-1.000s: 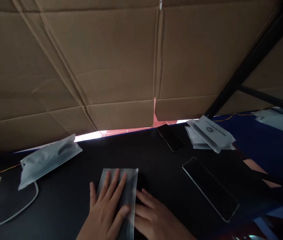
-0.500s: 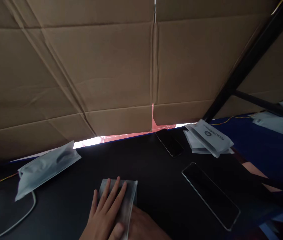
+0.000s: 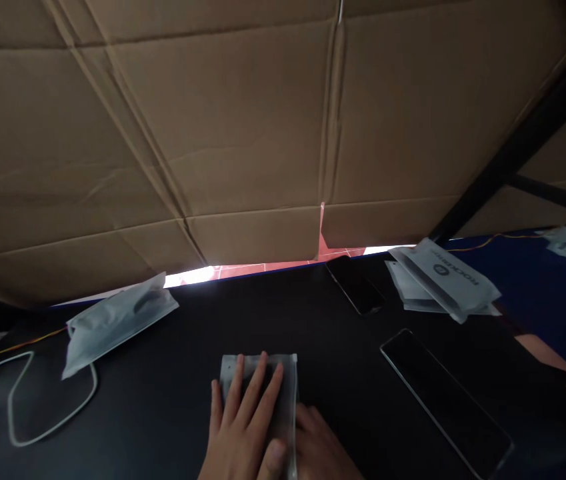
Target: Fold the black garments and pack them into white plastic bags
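A frosted plastic zip bag point(image 3: 283, 393) lies on the black tabletop in front of me. My left hand point(image 3: 247, 420) rests flat over it with the fingers spread, pressing on its upper part. Along the bag's right edge, my right hand point(image 3: 323, 440) is curled with its fingertips at the edge; the bag and the low angle hide part of those fingers. A larger phone point(image 3: 445, 403) lies face up to the right of my hands, and a smaller dark phone point(image 3: 355, 285) is farther back.
White printed pouches point(image 3: 445, 277) are stacked at the back right. Another filled frosted bag point(image 3: 120, 323) lies at the left, beside a looped white cable point(image 3: 53, 433). Cardboard point(image 3: 243, 133) stands behind the table point(image 3: 163, 407), and a dark metal frame point(image 3: 507, 147) slants at right.
The view has turned slightly left, so everything sits farther right in the picture. My left hand stays flat on the bag, and my right hand stays at its right edge.
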Motion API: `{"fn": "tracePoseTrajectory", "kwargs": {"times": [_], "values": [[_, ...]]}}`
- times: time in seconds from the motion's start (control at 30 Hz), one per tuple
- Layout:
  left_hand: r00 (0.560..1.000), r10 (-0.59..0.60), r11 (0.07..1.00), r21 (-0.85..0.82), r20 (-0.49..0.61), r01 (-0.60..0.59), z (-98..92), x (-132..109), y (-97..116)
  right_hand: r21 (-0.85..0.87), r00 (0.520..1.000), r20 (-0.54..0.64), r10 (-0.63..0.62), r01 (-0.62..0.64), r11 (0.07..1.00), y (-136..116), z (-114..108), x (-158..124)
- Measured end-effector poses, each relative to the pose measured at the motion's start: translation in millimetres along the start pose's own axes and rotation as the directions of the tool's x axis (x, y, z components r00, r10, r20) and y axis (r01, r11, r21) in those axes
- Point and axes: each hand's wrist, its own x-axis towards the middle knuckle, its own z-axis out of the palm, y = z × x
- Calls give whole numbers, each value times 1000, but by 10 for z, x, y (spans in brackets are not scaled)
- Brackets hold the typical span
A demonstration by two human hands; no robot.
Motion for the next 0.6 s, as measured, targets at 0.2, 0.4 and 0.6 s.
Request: {"fn": "tracePoseTrajectory", "kwargs": {"times": [0.2, 0.4, 0.6], "values": [[989, -143, 977, -153, 32, 146, -155, 314, -119, 145, 987, -7, 158, -155, 977, 13, -779, 85], [986, -154, 956, -243, 71, 167, -174, 752, -25, 234, 875, -156, 459, -419, 877, 38, -740, 356], [990, -133, 930, -340, 49, 142, -168, 808, 60, 266, 865, -167, 473, -423, 866, -33, -558, 436]]}}
